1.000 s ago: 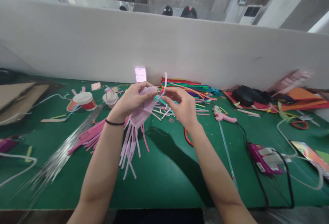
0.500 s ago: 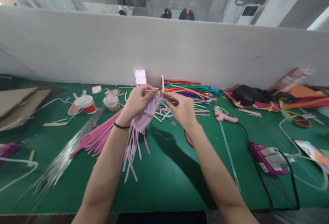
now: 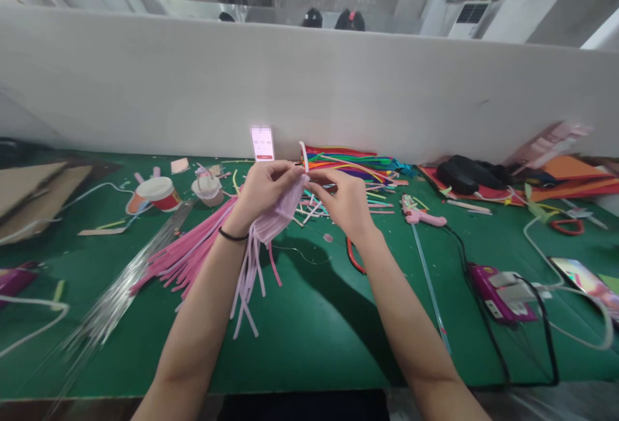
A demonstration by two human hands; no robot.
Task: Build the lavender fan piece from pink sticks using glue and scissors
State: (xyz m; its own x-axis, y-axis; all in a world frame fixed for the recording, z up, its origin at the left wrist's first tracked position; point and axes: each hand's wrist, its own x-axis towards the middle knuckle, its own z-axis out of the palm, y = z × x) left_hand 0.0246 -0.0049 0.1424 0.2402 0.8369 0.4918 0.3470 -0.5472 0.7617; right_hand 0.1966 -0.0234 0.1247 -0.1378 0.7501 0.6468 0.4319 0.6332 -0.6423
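Note:
A woven piece of pale lilac pipe cleaners (image 3: 271, 224) hangs beneath my left hand (image 3: 265, 192), whose thumb and fingers are closed on its upper edge. Loose lilac ends dangle from its lower side over the table. My right hand (image 3: 342, 196) pinches at the piece's upper right corner, close to the left fingertips. From that corner a pale pipe cleaner (image 3: 304, 155) sticks upward. Exactly what lies between the right fingertips is partly hidden. Pink pipe cleaners (image 3: 181, 256) lie fanned out behind my left forearm.
Bundled coloured pipe cleaners (image 3: 353, 166) lie at the back, near a lit phone (image 3: 262, 144). Left are a paper cup (image 3: 159, 194) and silvery wires (image 3: 126, 285). Right are a pink glue gun (image 3: 422, 216), a purple power strip (image 3: 500, 295) and cables. Red-handled scissors (image 3: 354, 256) sit behind my right forearm.
The two hands have come closer together at the piece's upper corner. The upright pale pipe cleaner has shifted slightly left and tilts more. The view has moved a little.

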